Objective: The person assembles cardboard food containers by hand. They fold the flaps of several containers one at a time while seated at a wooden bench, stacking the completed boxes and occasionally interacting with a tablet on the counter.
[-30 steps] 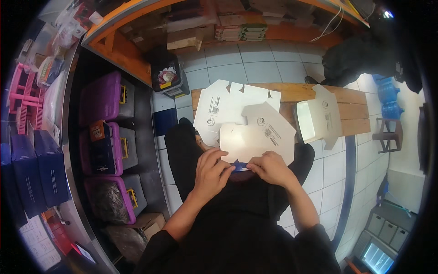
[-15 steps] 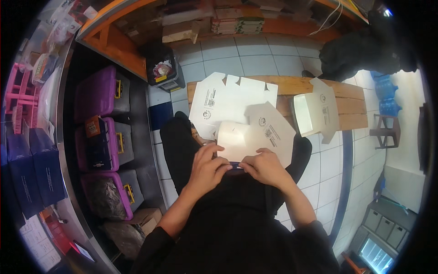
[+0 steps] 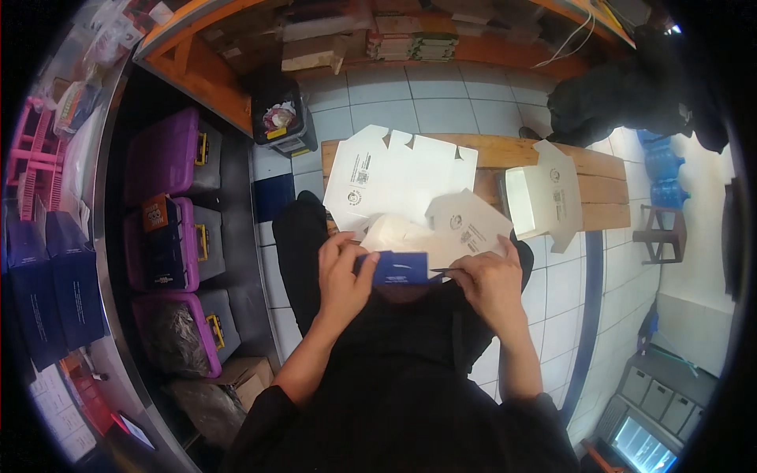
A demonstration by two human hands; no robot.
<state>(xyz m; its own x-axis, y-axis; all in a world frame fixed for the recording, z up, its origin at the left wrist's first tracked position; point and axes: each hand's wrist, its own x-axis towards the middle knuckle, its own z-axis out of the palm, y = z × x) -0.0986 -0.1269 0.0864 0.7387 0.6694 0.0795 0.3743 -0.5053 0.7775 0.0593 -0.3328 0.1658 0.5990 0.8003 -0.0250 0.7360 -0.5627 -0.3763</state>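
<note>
A partly folded cardboard box, blue outside (image 3: 404, 266) and white inside, stands over my lap with its blue side wall turned toward me. My left hand (image 3: 344, 277) grips its left end, thumb on the blue wall and fingers behind. At the right corner my right hand (image 3: 492, 285) pinches a narrow dark-edged flap, with its fingers against the printed white lid panel (image 3: 471, 229). Beyond it, a flat white box blank (image 3: 422, 169) with cut notches lies on the wooden bench (image 3: 607, 189). Another opened white box (image 3: 522, 199) rests farther right.
Purple-lidded bins (image 3: 162, 162) line the shelf at left, beside stacked dark blue boxes (image 3: 75, 288). A black bin (image 3: 282, 126) stands beyond the bench. At right are blue water bottles (image 3: 664, 169), a stool (image 3: 661, 236) and a person in dark clothing (image 3: 623, 94).
The box's blue side wall has tilted up into view. My hands have moved apart, the left to the box's left end, the right to its right corner.
</note>
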